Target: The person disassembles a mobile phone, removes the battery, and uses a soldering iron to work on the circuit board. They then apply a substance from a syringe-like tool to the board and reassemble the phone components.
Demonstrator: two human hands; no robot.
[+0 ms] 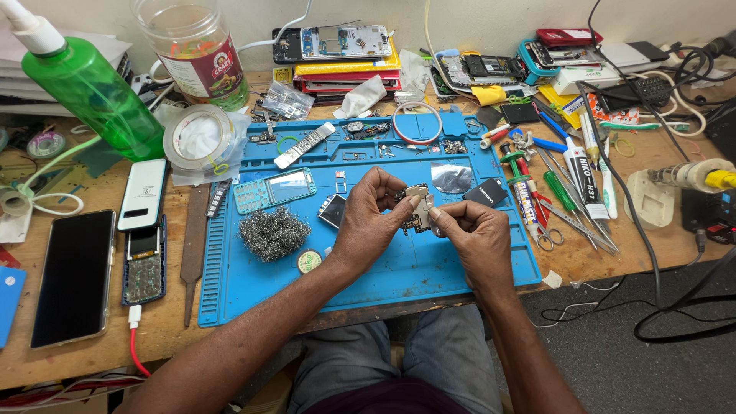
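Wood made up the big desk (pixel 92 345), and it was full of tools and phone parts. On it lay a blue mat (pixel 399 268), right in front of the person. A green bottle (pixel 92 96) stood at the far left, next to a clear jar (pixel 201 54) with a red label. A roll of clear tape (pixel 198 138) sat just below the jar. A black phone (pixel 73 276) lay flat near the left edge of the desk, and a small open phone (pixel 144 261) lay beside it with a red cable plugged in. A white power bank (pixel 143 193) sat just above that. A stack of books (pixel 349 73) with phones on top was at the back.

On the mat sat a ball of steel wool (pixel 272 232), with a teal phone frame (pixel 274 189) just above it. Screwdrivers and tweezers (pixel 571 203) lay in a bunch to the right of the mat.

Over the middle of the mat, both hands met. The left hand (pixel 368 222) pinched a small circuit board (pixel 418 211) with its fingers and thumb. The right hand (pixel 475 234) gripped the other side of the same board. The board was held up off the mat, between the two hands, with its metal parts showing.
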